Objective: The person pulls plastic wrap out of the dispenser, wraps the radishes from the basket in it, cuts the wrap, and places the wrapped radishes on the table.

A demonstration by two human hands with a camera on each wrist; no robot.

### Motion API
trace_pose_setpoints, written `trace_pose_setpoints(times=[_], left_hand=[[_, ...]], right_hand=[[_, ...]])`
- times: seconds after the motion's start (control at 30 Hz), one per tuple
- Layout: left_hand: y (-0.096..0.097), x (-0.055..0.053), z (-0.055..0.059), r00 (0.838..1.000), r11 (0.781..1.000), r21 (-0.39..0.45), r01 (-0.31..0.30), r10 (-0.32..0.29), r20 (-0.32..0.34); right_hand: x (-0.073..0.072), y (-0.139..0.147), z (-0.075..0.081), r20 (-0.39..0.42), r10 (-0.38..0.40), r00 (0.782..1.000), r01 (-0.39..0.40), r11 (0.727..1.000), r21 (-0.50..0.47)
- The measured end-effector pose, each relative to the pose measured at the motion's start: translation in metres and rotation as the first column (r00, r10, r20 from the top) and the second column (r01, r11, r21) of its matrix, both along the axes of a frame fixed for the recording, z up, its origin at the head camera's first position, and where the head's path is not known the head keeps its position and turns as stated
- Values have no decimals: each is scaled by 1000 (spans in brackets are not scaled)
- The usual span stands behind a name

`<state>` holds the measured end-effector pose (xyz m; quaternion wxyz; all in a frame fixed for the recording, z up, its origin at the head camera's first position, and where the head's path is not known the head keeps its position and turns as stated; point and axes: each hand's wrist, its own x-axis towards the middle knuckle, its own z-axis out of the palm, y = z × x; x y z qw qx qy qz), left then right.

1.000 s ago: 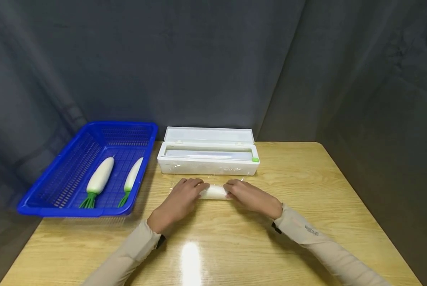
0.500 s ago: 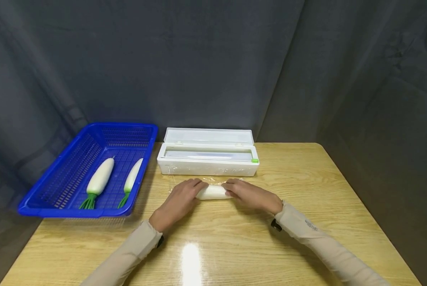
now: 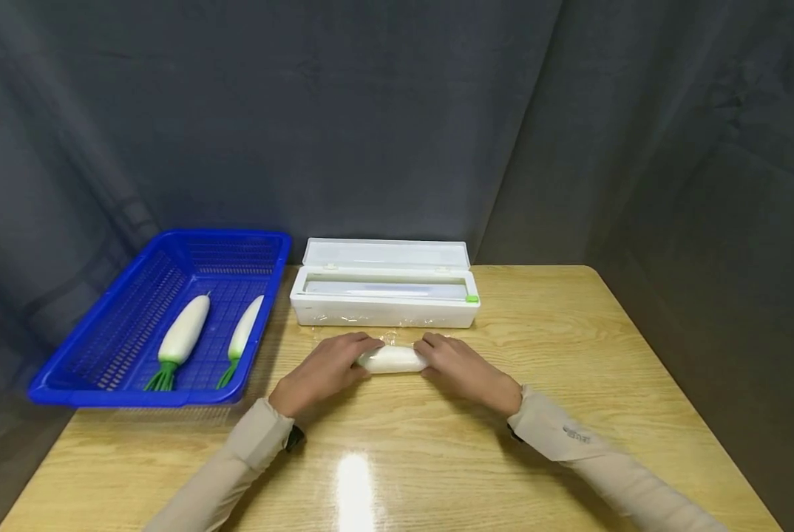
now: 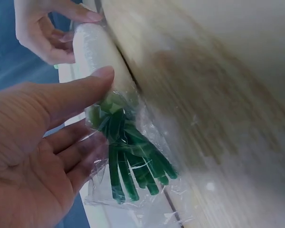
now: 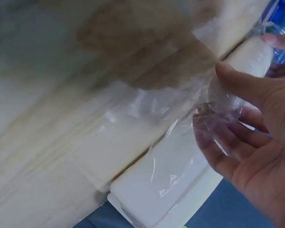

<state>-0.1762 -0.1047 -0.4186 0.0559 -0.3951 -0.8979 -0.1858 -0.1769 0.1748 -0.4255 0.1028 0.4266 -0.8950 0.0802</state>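
Note:
A white radish [image 3: 392, 360] lies crosswise on the table, wrapped in clear cling film [image 5: 147, 104]. My left hand [image 3: 327, 367] grips its leafy end, thumb on top and fingers beneath. In the left wrist view the green leaf stalks [image 4: 137, 164] show through the film, which extends past them. My right hand [image 3: 466, 373] pinches the other end between thumb and fingers; loose film hangs off that end in the right wrist view. Just behind the radish stands a white cling film dispenser [image 3: 384, 316], its lid raised.
At the left, a blue plastic basket [image 3: 127, 397] holds two more radishes, one lying in the middle [image 3: 185, 329] and one partly hidden by the right wall [image 3: 244, 329]. A green cutter slider [image 3: 472, 298] sits on the dispenser's right. Dark curtains surround the wooden table [image 3: 570, 347].
My left hand has slid slightly left, so more of the wrapped radish shows between my hands. Both hands keep hold of it; the basket and dispenser stay put.

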Motion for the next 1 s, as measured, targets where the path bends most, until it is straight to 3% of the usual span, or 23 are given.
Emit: trace_pose_setpoints(times=[0.27, 0.4, 0.53, 0.67, 0.8, 0.87, 1.0], left_hand=[[-3, -2, 11, 996, 998, -53, -14, 19, 84], [-1, 0, 8, 1000, 998, -61, 4, -5, -21], [4, 9, 4, 988, 997, -62, 39, -47, -145], [9, 16, 1, 982, 997, -61, 39, -49, -181], [11, 16, -5, 978, 999, -53, 8, -19, -208], [12, 14, -8, 976, 999, -38, -2, -6, -218], [13, 8, -12, 973, 999, -20, -33, 27, -228]], right_hand=[[-9, -1, 6, 73, 72, 995, -72, 997, 1], [-13, 2, 8, 175, 103, 979, -103, 995, -13], [-19, 5, 9, 286, 130, 950, -123, 992, -42], [-24, 5, 13, 347, 149, 926, -142, 989, -48], [-26, 5, 18, 382, 151, 912, -151, 988, -29], [-26, 5, 20, 345, 134, 929, -141, 990, -5], [-22, 7, 21, 115, 77, 990, -79, 997, 15]])
